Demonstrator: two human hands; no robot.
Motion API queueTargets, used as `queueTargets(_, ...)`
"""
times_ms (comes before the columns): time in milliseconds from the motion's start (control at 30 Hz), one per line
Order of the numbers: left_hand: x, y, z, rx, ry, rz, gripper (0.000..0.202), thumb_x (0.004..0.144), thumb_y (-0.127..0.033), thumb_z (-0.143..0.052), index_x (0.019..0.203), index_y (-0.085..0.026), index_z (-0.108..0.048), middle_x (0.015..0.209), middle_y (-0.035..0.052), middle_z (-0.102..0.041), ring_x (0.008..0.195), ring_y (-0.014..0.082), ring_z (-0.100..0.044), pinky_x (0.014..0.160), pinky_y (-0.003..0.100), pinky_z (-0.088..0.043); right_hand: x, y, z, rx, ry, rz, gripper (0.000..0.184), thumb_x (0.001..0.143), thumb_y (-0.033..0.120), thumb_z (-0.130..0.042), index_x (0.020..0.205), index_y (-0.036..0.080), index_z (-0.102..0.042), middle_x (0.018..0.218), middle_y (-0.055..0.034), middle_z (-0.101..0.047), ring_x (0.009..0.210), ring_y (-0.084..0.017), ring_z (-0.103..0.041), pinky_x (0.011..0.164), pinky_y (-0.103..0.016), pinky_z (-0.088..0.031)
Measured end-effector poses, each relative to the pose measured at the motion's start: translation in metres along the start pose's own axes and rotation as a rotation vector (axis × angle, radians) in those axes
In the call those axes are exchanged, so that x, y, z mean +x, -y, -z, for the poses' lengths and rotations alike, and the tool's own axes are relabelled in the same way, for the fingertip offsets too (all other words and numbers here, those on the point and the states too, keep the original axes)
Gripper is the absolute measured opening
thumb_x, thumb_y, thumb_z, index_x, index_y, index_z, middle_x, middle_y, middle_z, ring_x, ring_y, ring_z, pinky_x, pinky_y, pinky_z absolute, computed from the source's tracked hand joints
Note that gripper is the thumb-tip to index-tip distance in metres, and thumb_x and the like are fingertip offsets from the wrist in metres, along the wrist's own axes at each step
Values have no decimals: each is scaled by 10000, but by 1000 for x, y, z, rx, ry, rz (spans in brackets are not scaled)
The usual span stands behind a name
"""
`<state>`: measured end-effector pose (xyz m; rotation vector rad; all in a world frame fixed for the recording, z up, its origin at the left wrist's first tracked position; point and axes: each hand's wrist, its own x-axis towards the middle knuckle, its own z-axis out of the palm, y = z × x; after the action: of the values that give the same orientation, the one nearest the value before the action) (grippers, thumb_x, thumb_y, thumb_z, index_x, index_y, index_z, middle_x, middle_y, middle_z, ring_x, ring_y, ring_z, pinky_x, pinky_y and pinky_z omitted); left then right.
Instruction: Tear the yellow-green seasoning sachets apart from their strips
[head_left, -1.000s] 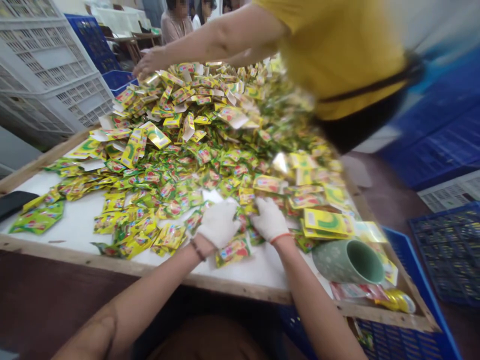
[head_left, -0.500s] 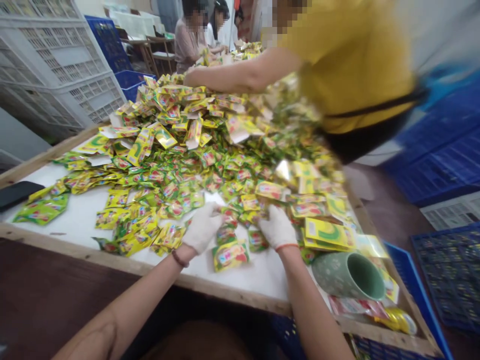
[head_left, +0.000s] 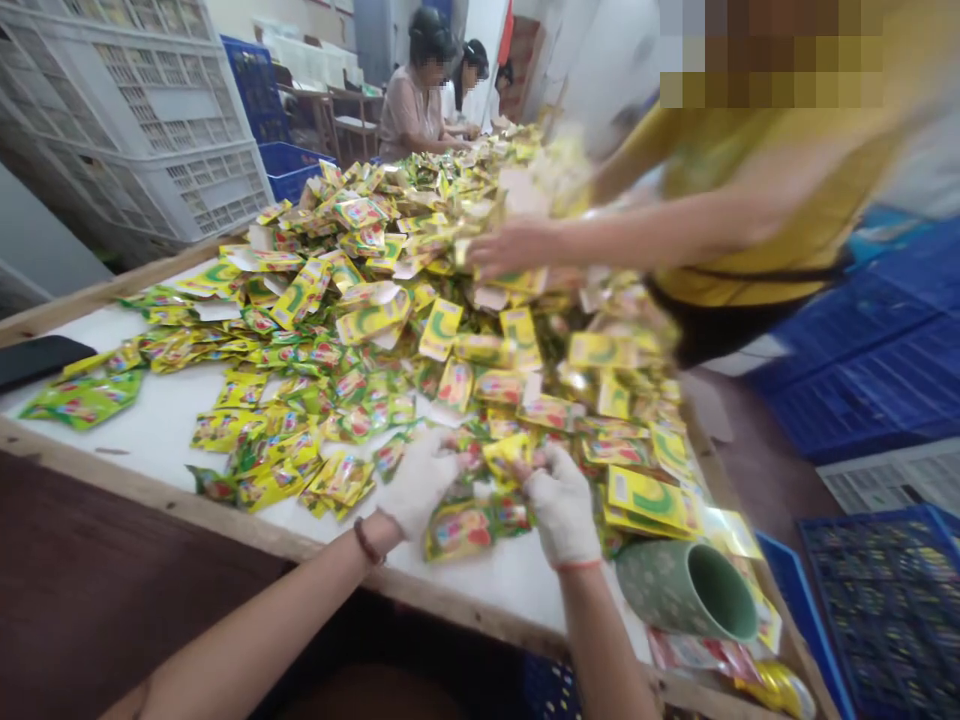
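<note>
My left hand (head_left: 424,482), in a white glove with bare fingertips, has its fingers curled at the small packets in front of me; what lies between them is blurred. My right hand (head_left: 562,503), gloved the same way, pinches the edge of a small yellow packet (head_left: 507,456). Below and between the hands, a larger green and yellow packet (head_left: 459,530) lies on the white tabletop (head_left: 517,572). Left of my left hand is a heap of small yellow packets (head_left: 277,465). Flat yellow boxes (head_left: 651,500) are stacked right of my right hand.
A green cup (head_left: 675,590) lies on its side at the right corner. A dark phone (head_left: 41,360) is at the left edge. Across the table, a co-worker in a yellow shirt (head_left: 720,210) reaches over the box pile. White crates (head_left: 157,120) stand at left, blue crates (head_left: 870,340) at right.
My hands have closed in on a yellow packet, the right now pinching it. The co-worker's arms have drawn back to the right, and more yellow boxes lie across the middle of the pile.
</note>
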<state>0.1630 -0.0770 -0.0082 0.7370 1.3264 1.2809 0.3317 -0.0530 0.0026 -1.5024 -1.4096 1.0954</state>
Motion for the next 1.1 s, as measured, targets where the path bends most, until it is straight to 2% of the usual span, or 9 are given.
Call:
queueTargets(100, -10, -1, -9, -134, 138, 5, 326, 630, -300, -761, 807, -178, -516, 624, -64, -551, 560, 90, -536, 567, 223, -469, -11, -5, -18, 203, -58, -2, 346, 722, 460, -614, 696, 240, -348, 551, 89, -380, 448, -84, -354, 425, -206, -317)
queueTargets(267, -18, -10, -10, -108, 155, -1, 339, 633, -298, -753, 800, -181, -483, 600, -73, -525, 533, 75, -489, 533, 201, -416, -23, -3, -25, 65, -146, 95, 312, 751, 462, -624, 715, 218, -432, 621, 47, -466, 546, -116, -448, 524, -243, -401)
queueTargets(367, -22, -14, -6, 19, 217, -30, 277, 677, -317, -685, 814, -185, -484, 652, -47, -539, 570, 98, -506, 563, 233, -429, -28, 5, -13, 10, 17, 188, 298, 756, 445, -637, 884, 195, -537, 819, -34, -611, 739, -180, -566, 648, -287, -477)
queueTargets(467, -32, -19, -2, 473, 265, -177, 172, 754, -320, -597, 850, -194, -530, 748, -4, -577, 695, 151, -552, 649, 285, -444, -31, 6, 5, 65, 196, 121, 261, 782, 413, -616, 919, 197, -560, 821, -28, -633, 716, -172, -581, 626, -273, -487)
queueTargets(600, -47, -18, 5, 1299, 330, -428, 284, 677, -365, -683, 883, -199, -578, 962, 69, -607, 859, 251, -563, 724, 362, -435, -33, -9, 24, -18, 141, -56, 287, 797, 425, -576, 962, 190, -570, 695, 12, -596, 531, -129, -505, 480, -239, -423)
queueTargets(700, -47, -11, 11, 1567, 359, -477, 363, 648, -306, -672, 980, -193, -577, 1037, 99, -588, 914, 289, -553, 763, 399, -441, -32, -18, 28, -192, 152, -118, 265, 748, 402, -587, 885, 175, -586, 639, 13, -573, 533, -141, -505, 494, -252, -413)
queueTargets(767, -43, -7, 16, 1585, 329, -489, 441, 656, -286, -641, 1074, -185, -548, 1050, 107, -582, 960, 301, -541, 823, 421, -440, -32, -18, 27, -247, 121, -128, 250, 728, 396, -585, 844, 174, -579, 597, 22, -542, 529, -140, -485, 499, -253, -397)
queueTargets(867, -40, -3, 25, 1524, 295, -504, 559, 646, -262, -616, 1182, -167, -488, 1092, 120, -568, 999, 295, -529, 865, 414, -443, -35, -10, 24, -76, 121, -141, 289, 740, 444, -582, 855, 180, -561, 618, 28, -529, 513, -116, -438, 478, -236, -375)
queueTargets(1100, -43, -1, 39, 1434, 368, -528, 518, 633, -207, -585, 1145, -206, -506, 1062, 92, -557, 979, 277, -535, 829, 397, -471, -35, 8, 26, 108, 338, -207, 303, 653, 392, -693, 827, 156, -620, 620, 33, -528, 510, -87, -410, 429, -191, -321)
